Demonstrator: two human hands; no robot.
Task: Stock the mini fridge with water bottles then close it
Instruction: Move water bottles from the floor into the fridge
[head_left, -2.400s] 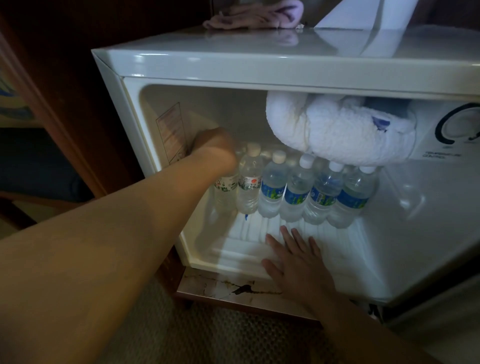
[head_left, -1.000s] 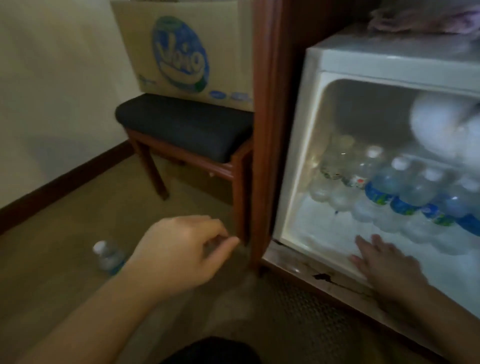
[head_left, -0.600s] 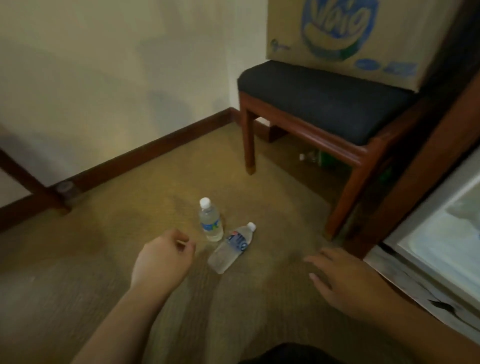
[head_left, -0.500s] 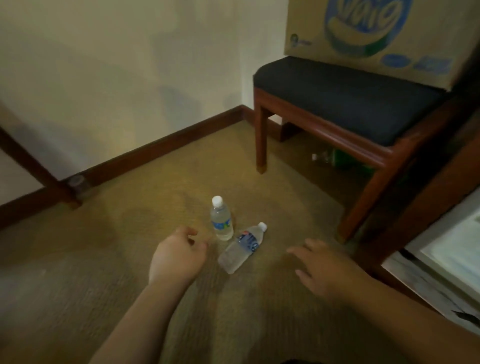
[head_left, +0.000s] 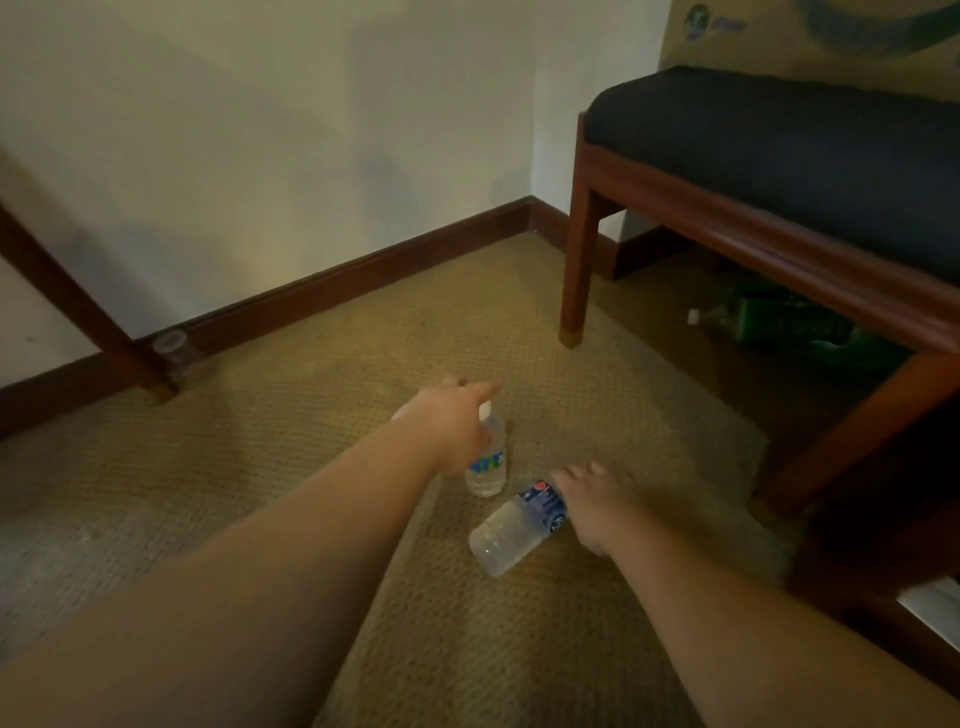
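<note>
The left hand (head_left: 451, 422) makes its grip around the neck and shoulder of an upright water bottle (head_left: 487, 465), its fingers curling round the far side, though the hand hides the actual contact, so the hold appears closed rather than certain. The right hand (head_left: 597, 506) sets its grip over the cap end of a second water bottle lying on its side (head_left: 514, 527), fingers bent down on it; whether they have closed round it cannot be told. The lying bottle sits just beside the upright one, nearer the person. Both rest on tan carpet (head_left: 311, 467). Beyond the right grip stands a wooden bench with a dark cushion (head_left: 779, 140), and a green bottle (head_left: 769, 319) lies under it.
</note>
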